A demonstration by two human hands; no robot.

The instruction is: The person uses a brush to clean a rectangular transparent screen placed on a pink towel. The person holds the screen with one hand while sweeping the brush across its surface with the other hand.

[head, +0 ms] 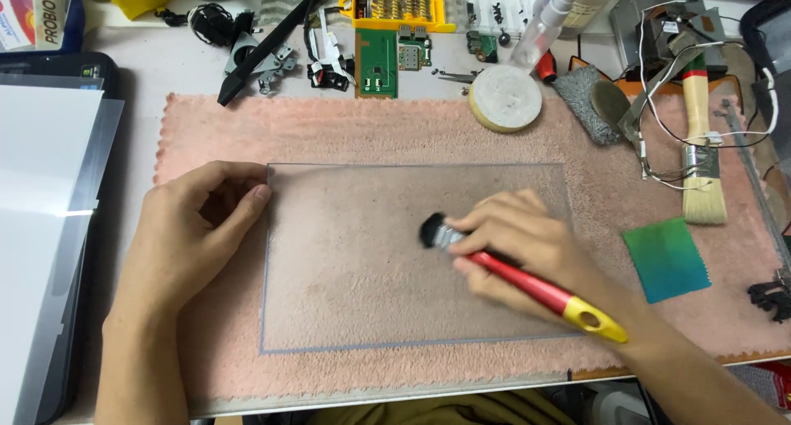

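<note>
The right hand (527, 244) grips a red-and-yellow-handled brush (527, 281), bristles on the clear sheet (346, 260) lying flat on the pink towel (395, 128), while the left hand (194, 231), fingers curled, steadies the sheet's left edge.

You're at an electronics repair bench, a small workshop desk. A pink towel (461, 128) covers the table as a work mat. Behind it lie green circuit boards (376, 63), a yellow bit case (400, 5), loose brackets (264, 58), black cables (210, 21) and a spray bottle (548, 21). To the right sit a wired metal part (667, 30) and a bristle brush (702, 145). White sheets (41, 227) are stacked on your left
</note>
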